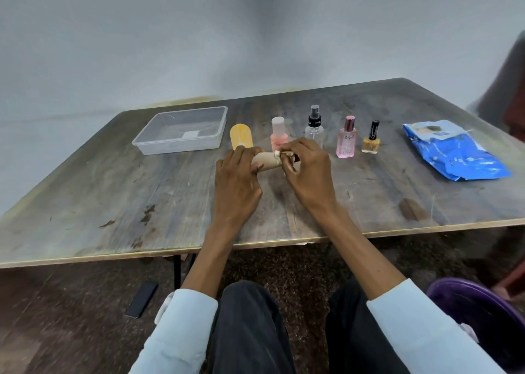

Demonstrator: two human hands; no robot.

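My left hand (237, 180) grips a beige tube-shaped container (265, 160) that lies sideways just above the wooden table (142, 197). My right hand (308, 172) pinches the small whitish cap (277, 154) at the tube's right end. Most of the tube is hidden by my fingers. Behind my hands stand an orange rounded piece (241, 135) and a pink bottle with a pale cap (279, 133).
A clear plastic tray (181, 131) sits at the back left. To the right stand a clear spray bottle (314, 126), a pink perfume bottle (346, 141) and a yellow nail polish (371, 139). A blue packet (454, 152) lies far right. A phone (142, 299) lies on the floor.
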